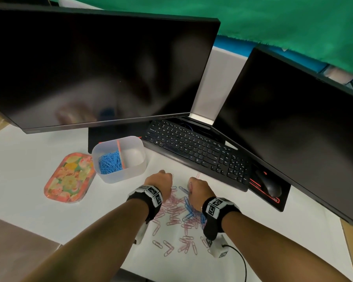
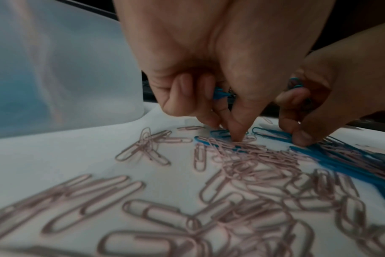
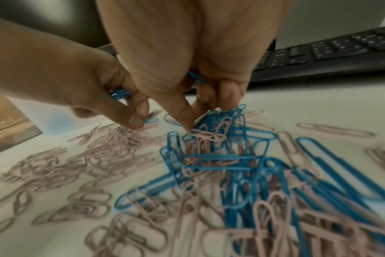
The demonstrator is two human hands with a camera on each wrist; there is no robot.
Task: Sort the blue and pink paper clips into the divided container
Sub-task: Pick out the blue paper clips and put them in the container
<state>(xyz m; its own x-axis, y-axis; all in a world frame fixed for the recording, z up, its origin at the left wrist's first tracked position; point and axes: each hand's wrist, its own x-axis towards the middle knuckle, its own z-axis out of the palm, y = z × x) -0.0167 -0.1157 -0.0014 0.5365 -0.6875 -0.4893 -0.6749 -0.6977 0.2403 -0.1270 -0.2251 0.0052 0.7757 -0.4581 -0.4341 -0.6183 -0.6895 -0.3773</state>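
Observation:
A translucent divided container holds blue clips in its left half; its right half looks empty. A mixed pile of pink and blue paper clips lies on the white table between my wrists. My left hand keeps several blue clips tucked under curled fingers while thumb and forefinger pinch at a blue clip on the table. My right hand also holds blue clips in its palm, and its fingertips pick into the blue heap.
A floral tray lies left of the container. A black keyboard and mouse sit just beyond the hands, under two dark monitors. Loose pink clips spread toward the table's near edge. A black cable trails from my right wrist.

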